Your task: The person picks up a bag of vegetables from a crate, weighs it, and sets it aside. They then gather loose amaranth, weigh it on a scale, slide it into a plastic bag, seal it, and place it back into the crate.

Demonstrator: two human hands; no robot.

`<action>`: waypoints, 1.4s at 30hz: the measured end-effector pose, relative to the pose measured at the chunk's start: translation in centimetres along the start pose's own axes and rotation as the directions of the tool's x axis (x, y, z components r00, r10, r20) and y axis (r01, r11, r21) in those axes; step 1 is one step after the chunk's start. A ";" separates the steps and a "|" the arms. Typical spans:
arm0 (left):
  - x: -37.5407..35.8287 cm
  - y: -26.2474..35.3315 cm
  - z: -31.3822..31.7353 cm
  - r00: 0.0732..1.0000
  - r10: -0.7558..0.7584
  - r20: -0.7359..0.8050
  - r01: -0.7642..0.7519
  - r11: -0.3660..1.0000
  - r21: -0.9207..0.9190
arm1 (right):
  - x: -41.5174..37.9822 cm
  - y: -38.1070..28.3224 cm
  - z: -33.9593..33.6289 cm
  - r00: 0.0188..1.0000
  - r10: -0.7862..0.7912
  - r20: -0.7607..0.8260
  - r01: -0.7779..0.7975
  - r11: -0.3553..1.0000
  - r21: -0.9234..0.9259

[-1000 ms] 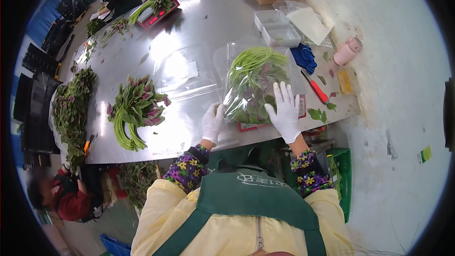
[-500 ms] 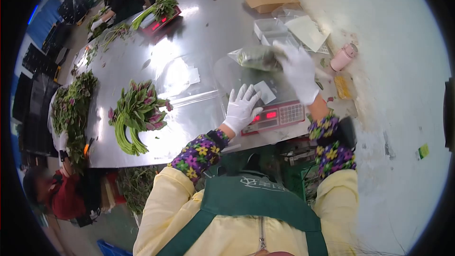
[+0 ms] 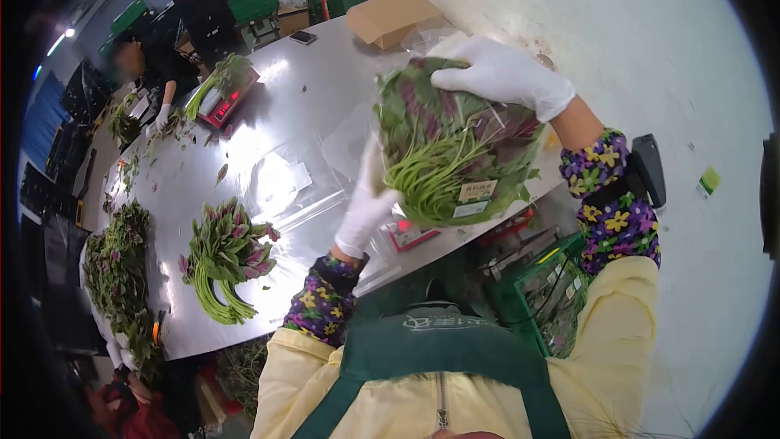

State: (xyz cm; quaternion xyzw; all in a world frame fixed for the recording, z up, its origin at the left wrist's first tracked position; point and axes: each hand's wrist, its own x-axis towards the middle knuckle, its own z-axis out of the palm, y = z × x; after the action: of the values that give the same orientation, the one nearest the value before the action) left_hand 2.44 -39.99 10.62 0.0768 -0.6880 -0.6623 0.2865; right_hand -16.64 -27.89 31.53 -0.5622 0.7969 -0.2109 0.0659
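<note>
A clear bag of leafy greens [image 3: 443,171], green and purple leaves with pale green stems, hangs above the table's near right part. A small label [image 3: 477,192] shows at its lower right. My right hand [image 3: 504,77], white-gloved, grips the bag's upper edge with the thumb on the front. At the bag's left edge my left hand [image 3: 370,207], also gloved, is closed on it, its fingers partly behind the plastic. The bag hides most of a red scale [image 3: 410,236]. A loose bunch of greens [image 3: 227,260] lies to the left.
On the metal table [image 3: 284,138] stand another scale with greens [image 3: 223,97] and a cardboard box [image 3: 394,16]. A phone [image 3: 303,36] lies at the back. Greens are heaped at left [image 3: 118,264]. A green crate [image 3: 540,293] stands below. Co-workers are at the far left.
The bag has come up off the table towards me and now faces me. My left hand has moved from the scale to the bag's left edge. The view has shifted right.
</note>
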 end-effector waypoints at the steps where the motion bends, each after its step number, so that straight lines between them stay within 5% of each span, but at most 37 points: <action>1: -0.6 -1.2 0.9 0.977 -0.031 0.211 0.105 0.931 -0.350 | 0.2 0.2 0.3 1.000 0.006 0.002 -0.006 1.000 0.005; 5: -3.1 -0.8 2.2 0.962 -0.186 0.200 0.262 0.833 -0.488 | -0.2 -0.2 1.1 0.993 -0.001 0.120 0.006 0.999 -0.045; 7: -5.3 -1.0 1.4 0.959 -0.220 0.177 0.282 0.789 -0.547 | -3.2 -1.2 1.8 0.960 -0.028 -0.277 0.039 0.999 0.033; 10: -7.2 -1.5 0.2 0.926 -0.326 0.190 0.368 0.665 -0.650 | -9.1 -1.6 1.6 0.904 0.257 -0.341 -0.128 0.925 0.357; 13: -8.3 -1.3 -0.6 0.913 -0.346 0.217 0.398 0.634 -0.663 | -15.6 0.4 5.4 0.812 0.344 -0.471 -0.183 0.917 0.354; 17: -10.0 -1.9 -0.4 0.892 -0.413 0.185 0.431 0.652 -0.624 | -22.7 3.1 15.4 0.815 0.523 -0.251 -0.313 0.760 0.570; 19: -10.5 -1.8 0.2 0.863 -0.463 0.201 0.484 0.648 -0.588 | -23.4 0.0 16.5 0.876 0.474 -0.087 -0.189 0.505 0.842; 21: -11.4 -2.0 0.9 0.833 -0.510 0.215 0.537 0.649 -0.539 | -24.4 2.2 21.8 0.876 0.471 -0.107 -0.094 0.384 0.919; 23: -12.0 -2.5 1.7 0.815 -0.525 0.245 0.569 0.646 -0.509 | -25.6 2.4 21.3 0.837 0.543 0.062 -0.314 0.385 0.868; 25: -13.1 -3.8 2.6 0.768 -0.582 0.268 0.621 0.572 -0.536 | -27.6 4.7 24.3 0.797 0.559 0.231 -0.327 0.078 0.942; 27: -13.6 -4.1 4.7 0.739 -0.591 0.323 0.664 0.560 -0.495 | -29.7 5.6 25.3 0.824 0.520 0.225 -0.188 -0.123 0.974; 29: -13.4 -4.3 5.0 0.720 -0.589 0.367 0.688 0.540 -0.484 | -30.5 4.6 25.8 0.791 0.591 0.158 -0.168 -0.039 0.985; 31: -13.8 -4.5 6.8 0.713 -0.594 0.373 0.701 0.593 -0.395 | -33.0 5.3 26.2 0.786 0.572 0.236 -0.203 -0.121 0.972; 35: -14.6 -6.4 16.4 0.535 -0.671 0.514 0.839 0.496 -0.225 | -41.8 9.4 23.4 0.676 0.732 0.078 -0.152 0.035 0.988; 37: -15.3 -9.0 20.5 0.462 -0.698 0.547 0.863 0.495 -0.097 | -46.9 12.2 22.5 0.584 0.809 0.061 -0.346 0.181 0.921; 39: -16.0 -9.2 23.8 0.355 -0.813 0.462 0.865 0.473 0.168 | -52.2 14.6 22.3 0.527 0.850 0.027 -0.379 0.207 0.902; 42: -16.1 -8.2 27.1 0.323 -0.792 0.518 0.790 0.527 0.313 | -59.0 16.9 17.4 0.501 0.865 0.038 -0.752 0.413 0.513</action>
State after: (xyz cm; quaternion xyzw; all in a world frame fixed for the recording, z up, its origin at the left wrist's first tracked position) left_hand -0.02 -9.57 -0.84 0.1861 -0.6146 -0.7016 -0.3088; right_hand -4.18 26.80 1.07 -0.0404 0.8935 -0.4007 0.1987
